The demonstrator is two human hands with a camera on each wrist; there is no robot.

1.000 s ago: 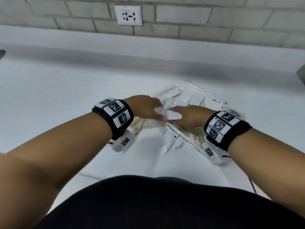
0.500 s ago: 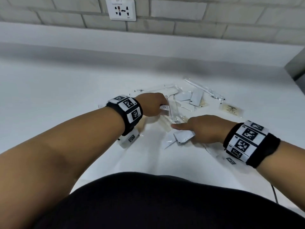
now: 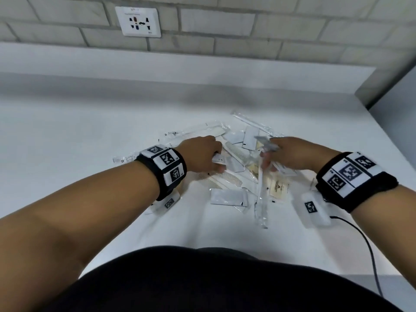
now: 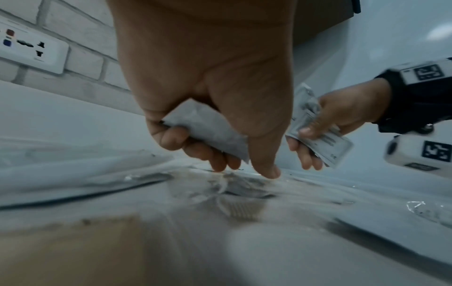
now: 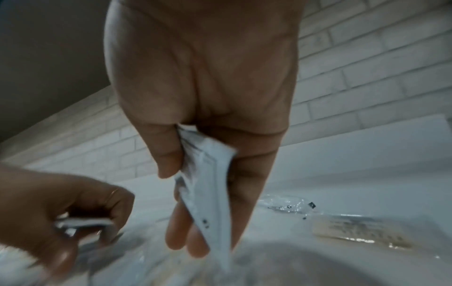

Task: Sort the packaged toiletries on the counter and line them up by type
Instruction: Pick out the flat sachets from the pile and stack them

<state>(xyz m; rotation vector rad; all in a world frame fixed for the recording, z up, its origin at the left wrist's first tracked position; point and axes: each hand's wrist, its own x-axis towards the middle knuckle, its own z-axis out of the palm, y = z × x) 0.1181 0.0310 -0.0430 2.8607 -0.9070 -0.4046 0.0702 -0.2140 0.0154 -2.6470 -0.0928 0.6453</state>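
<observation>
A jumbled pile of packaged toiletries (image 3: 238, 172) lies on the white counter (image 3: 67, 143): white sachets, wrapped combs, long clear-wrapped sticks and beige soap packets. My left hand (image 3: 202, 156) hovers over the pile's left side and grips a white sachet (image 4: 208, 127) between curled fingers and palm, its thumb tip touching the wrappers below. My right hand (image 3: 290, 154) is over the pile's right side and holds a white sachet (image 5: 210, 193) between thumb and fingers. Another white sachet (image 3: 227, 198) lies nearest me, beside a long clear-wrapped stick (image 3: 262, 199).
A ledge runs along the brick wall (image 3: 225, 25), which carries a power socket (image 3: 138, 22). The counter ends at the right against a grey panel (image 3: 396, 104). A black cable (image 3: 360, 244) trails from my right wrist over the near counter edge.
My right hand has lifted from the near side of the pile and moved away from me with a sachet in it. My left hand stays over the pile's left side.
</observation>
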